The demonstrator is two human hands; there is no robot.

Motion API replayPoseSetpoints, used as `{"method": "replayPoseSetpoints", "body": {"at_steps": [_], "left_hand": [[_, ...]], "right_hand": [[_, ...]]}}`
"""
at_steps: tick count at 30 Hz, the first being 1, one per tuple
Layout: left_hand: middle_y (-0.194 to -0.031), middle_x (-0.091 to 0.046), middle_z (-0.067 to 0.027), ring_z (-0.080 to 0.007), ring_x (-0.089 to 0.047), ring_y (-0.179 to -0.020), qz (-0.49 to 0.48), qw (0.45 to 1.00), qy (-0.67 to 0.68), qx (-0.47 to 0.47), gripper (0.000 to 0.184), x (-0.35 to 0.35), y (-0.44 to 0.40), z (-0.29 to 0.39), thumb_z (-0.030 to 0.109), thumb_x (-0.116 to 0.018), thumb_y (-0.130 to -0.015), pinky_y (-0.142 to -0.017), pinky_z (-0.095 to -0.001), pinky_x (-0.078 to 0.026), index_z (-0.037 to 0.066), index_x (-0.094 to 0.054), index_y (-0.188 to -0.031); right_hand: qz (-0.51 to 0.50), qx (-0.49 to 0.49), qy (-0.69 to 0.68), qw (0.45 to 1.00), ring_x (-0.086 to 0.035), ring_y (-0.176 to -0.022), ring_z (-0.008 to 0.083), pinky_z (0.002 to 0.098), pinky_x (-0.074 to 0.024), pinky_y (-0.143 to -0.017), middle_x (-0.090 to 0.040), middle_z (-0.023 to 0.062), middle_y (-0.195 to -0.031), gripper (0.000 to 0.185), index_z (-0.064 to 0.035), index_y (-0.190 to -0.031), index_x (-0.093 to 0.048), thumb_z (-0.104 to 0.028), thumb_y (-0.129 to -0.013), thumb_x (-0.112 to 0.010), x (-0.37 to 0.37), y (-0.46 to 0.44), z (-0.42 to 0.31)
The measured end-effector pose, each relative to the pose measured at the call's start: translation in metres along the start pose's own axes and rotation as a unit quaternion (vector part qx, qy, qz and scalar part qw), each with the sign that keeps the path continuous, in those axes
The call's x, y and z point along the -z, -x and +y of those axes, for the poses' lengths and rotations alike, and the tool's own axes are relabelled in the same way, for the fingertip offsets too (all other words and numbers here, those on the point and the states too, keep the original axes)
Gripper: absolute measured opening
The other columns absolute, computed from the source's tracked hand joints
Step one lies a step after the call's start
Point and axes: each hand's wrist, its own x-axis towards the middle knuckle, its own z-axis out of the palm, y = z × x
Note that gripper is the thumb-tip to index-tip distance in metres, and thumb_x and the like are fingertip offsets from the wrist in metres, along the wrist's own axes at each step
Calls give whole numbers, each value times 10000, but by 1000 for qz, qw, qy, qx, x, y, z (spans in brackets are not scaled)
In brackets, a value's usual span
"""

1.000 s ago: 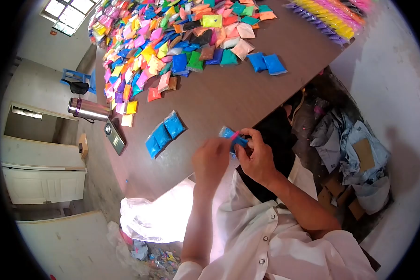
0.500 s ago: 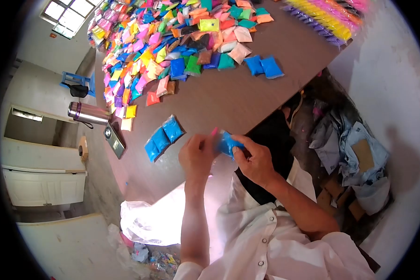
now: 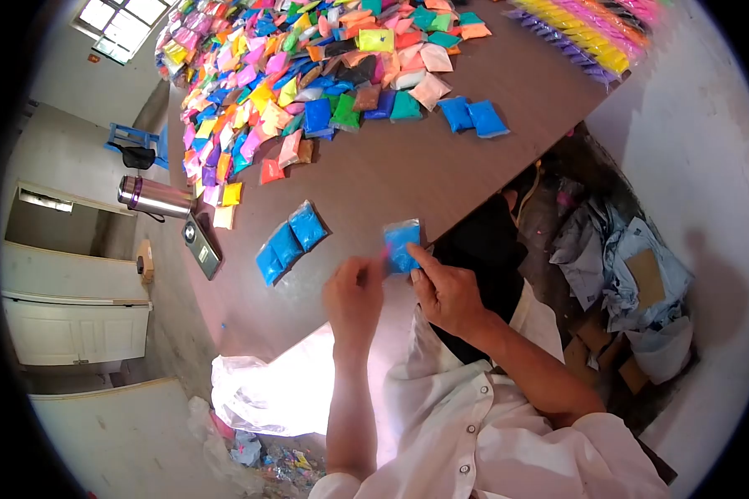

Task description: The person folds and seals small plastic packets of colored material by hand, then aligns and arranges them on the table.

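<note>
A small clear packet with blue filling is near the front edge of the brown table, between my two hands. My right hand has its index fingertip on the packet's right side and its thumb close to the lower corner. My left hand is closed at the packet's left, slightly blurred. A pink tip shows by its fingers, too small and smeared to name. To the left on the table lies a joined strip of blue packets.
A big heap of colourful packets covers the far table. Two blue packets lie right of it. A steel flask and a phone are at the left edge. Crumpled bags lie right, below the table.
The blue packet has turned more upright in view and shows its flat face. My right index finger has extended onto it. My left hand stays close beside it.
</note>
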Motion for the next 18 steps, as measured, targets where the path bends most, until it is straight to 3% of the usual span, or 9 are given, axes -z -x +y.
{"method": "replayPoseSetpoints", "body": {"at_steps": [2, 5, 7, 10, 11, 13, 15, 16, 18], "left_hand": [[-727, -709, -98, -114, -647, -648, -2, 998, -57, 0, 125, 4, -7, 0, 64, -748, -922, -614, -278, -515, -31, -705, -853], [-721, -700, -104, -123, -649, -639, 4, 999, -19, 27, 121, 9, -10, 7, 62, -744, -921, -610, -277, -509, -23, -702, -847], [-720, -695, -106, -129, -648, -633, 9, 1000, 3, 25, 117, 9, -5, 12, 61, -748, -917, -607, -277, -507, -21, -702, -847], [-720, -689, -105, -136, -646, -624, 6, 1000, 21, 8, 110, 3, 7, 11, 57, -752, -913, -601, -279, -501, -18, -702, -851], [-722, -688, -103, -137, -645, -622, -4, 1000, 18, -10, 106, 0, 9, 8, 55, -753, -913, -598, -279, -499, -18, -701, -856], [-720, -684, -104, -145, -642, -613, 4, 1000, 0, -20, 102, -2, 8, 4, 46, -751, -910, -597, -288, -504, -19, -692, -858], [-762, -673, -129, -290, -672, -664, -2, 1000, 4, 4, 93, 1, 3, 7, 68, -737, -897, -603, -383, -507, 34, -670, -841], [-762, -673, -129, -290, -672, -664, -2, 1000, 3, 3, 93, 2, 1, 7, 68, -737, -897, -603, -383, -507, 34, -670, -841], [-771, -702, -120, -169, -665, -640, 6, 999, -48, -8, 99, 5, -3, 8, 30, -744, -902, -611, -310, -523, -17, -684, -839]], "right_hand": [[3, 13, -11, 1000, -694, -666, 346, 418, -563, -597, -682, 178, -771, 334, -39, -1230, -675, -135, -912, -711, -1, -1, -2], [53, 63, 15, 996, -693, -670, 321, 400, -561, -592, -694, 152, -784, 304, -52, -1160, -712, -137, -871, -753, 7, -10, -7], [35, 73, 82, 993, -711, -785, 261, 369, -573, -651, -719, 109, -937, 313, -61, -1087, -732, -151, -799, -818, 15, -13, -10], [11, 65, 111, 992, -689, -996, 253, 354, -579, -794, -697, 92, -1115, 362, -71, -1058, -729, -150, -730, -860, 18, -16, -16], [9, 67, 109, 992, -689, -996, 253, 354, -579, -794, -697, 92, -1115, 362, -71, -1058, -729, -150, -730, -860, 20, -19, -19], [49, 145, 110, 982, -637, -1147, 293, 377, -557, -925, -663, 109, -1205, 370, -74, -1037, -721, -129, -699, -859, 23, -27, -23], [28, 167, 101, 980, -623, -1172, 306, 386, -547, -956, -665, 111, -1202, 373, -77, -1039, -715, -115, -694, -851, 25, -32, -19], [9, 190, 92, 977, -609, -1197, 319, 395, -537, -987, -667, 113, -1198, 377, -80, -1040, -710, -102, -689, -844, 26, -33, -17], [-2, 197, 97, 976, -607, -1204, 312, 394, -541, -979, -665, 104, -1195, 384, -79, -1050, -704, -85, -689, -835, 24, -34, -9]]}}
